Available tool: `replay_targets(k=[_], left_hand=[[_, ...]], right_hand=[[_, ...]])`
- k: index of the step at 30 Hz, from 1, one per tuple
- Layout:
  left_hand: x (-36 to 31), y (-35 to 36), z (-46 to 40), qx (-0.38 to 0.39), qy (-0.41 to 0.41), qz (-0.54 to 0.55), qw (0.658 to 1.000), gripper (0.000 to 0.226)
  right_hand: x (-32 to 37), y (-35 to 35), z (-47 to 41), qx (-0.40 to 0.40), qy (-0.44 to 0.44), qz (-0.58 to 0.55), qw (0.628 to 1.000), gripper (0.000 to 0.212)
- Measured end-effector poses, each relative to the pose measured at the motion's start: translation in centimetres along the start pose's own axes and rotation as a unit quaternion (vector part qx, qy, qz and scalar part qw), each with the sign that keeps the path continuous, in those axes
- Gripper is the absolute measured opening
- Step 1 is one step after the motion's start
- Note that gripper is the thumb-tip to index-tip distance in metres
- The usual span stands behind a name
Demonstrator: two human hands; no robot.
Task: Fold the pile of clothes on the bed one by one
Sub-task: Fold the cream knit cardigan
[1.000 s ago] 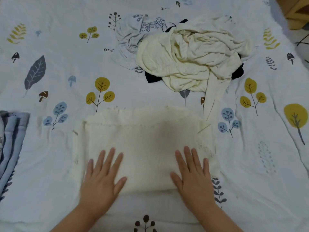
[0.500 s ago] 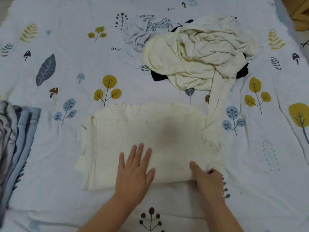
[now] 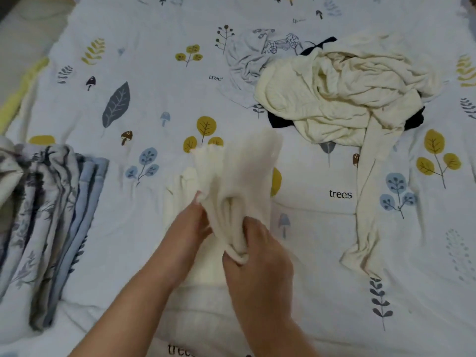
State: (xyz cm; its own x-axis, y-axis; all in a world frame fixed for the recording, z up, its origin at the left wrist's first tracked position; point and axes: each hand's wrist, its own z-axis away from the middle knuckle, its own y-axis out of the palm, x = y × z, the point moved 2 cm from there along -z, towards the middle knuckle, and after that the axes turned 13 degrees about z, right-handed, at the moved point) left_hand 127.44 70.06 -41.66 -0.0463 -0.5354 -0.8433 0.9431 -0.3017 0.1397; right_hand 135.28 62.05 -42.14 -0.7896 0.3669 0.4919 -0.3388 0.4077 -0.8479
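Cream knitted garment [image 3: 231,181], half folded mid-bed, is gripped by my left hand [image 3: 190,225] and right hand [image 3: 257,251]; crumpled clothes pile [image 3: 342,91] waits beyond, folded striped blue-grey stack [image 3: 51,202] done.

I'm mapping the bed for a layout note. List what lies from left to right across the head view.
Folded striped bedding → left hand → cream garment being folded → right hand → unfolded clothes pile.

Left hand [image 3: 189,225] and right hand [image 3: 257,256] close together, fingers curled, apparently gripping; view blurred.
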Motion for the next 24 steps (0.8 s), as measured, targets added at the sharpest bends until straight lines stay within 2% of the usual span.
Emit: replay_targets(k=[2, 3, 4, 7, 11, 14, 15, 16, 17, 19, 21, 22, 24], left_hand=[[-1.1, -2.1, -0.4, -0.024, -0.033, 0.114, 0.993, 0.038], [-1.6, -3.0, -0.5, -0.022, -0.048, 0.16, 0.986, 0.047], [-1.6, -3.8, -0.7, -0.015, -0.063, 0.161, 0.985, 0.054], [-0.5, -4.7, -1.7, -0.004, -0.088, 0.036, 0.995, 0.042], [-0.1, -4.7, -3.7, -0.036, -0.016, -0.146, 0.989, 0.043], [0.0, -6.8, -4.7, -0.045, 0.0, -0.066, 0.997, 0.042], [0.3, -7.5, -4.8, -0.074, -0.001, -0.056, 0.996, 0.042], [0.7, -8.1, -5.0, -0.11, -0.009, -0.105, 0.988, 0.043], [1.2, -8.5, -5.0, -0.148, -0.027, -0.208, 0.967, 0.049], [2.1, -8.6, -4.6, -0.208, -0.033, -0.405, 0.89, 0.067], [1.6, -7.1, -3.7, -0.239, 0.06, -0.48, 0.842, 0.069], [1.4, -6.2, -3.4, -0.231, 0.107, -0.495, 0.83, 0.067], [2.4, -4.9, -3.2, -0.183, 0.118, -0.534, 0.817, 0.076]], right_hand=[[2.0, 2.0, 0.9, 0.057, -0.068, 0.016, 0.996, 0.068], [2.7, 2.9, 1.4, 0.083, -0.09, 0.03, 0.992, 0.076], [3.1, 3.8, 1.7, 0.096, -0.104, 0.04, 0.989, 0.075], [3.2, 5.7, 2.5, 0.114, -0.122, 0.064, 0.984, 0.058], [3.7, 6.3, 3.2, 0.124, -0.135, 0.05, 0.982, 0.06], [4.1, 4.9, 2.2, 0.116, -0.139, -0.01, 0.983, 0.052], [3.8, 4.3, 1.2, 0.095, -0.107, -0.031, 0.989, 0.046], [3.4, 3.8, 0.1, 0.08, -0.062, -0.041, 0.994, 0.042], [2.7, 3.5, -1.1, 0.084, -0.016, -0.024, 0.996, 0.041], [0.8, 4.0, -3.1, 0.176, 0.049, 0.062, 0.981, 0.041], [-0.7, 4.7, -4.3, 0.28, 0.123, 0.081, 0.949, 0.04], [-1.1, 4.8, -4.8, 0.288, 0.151, 0.078, 0.943, 0.044], [-1.1, 5.2, -4.9, 0.291, 0.191, 0.094, 0.933, 0.059]])
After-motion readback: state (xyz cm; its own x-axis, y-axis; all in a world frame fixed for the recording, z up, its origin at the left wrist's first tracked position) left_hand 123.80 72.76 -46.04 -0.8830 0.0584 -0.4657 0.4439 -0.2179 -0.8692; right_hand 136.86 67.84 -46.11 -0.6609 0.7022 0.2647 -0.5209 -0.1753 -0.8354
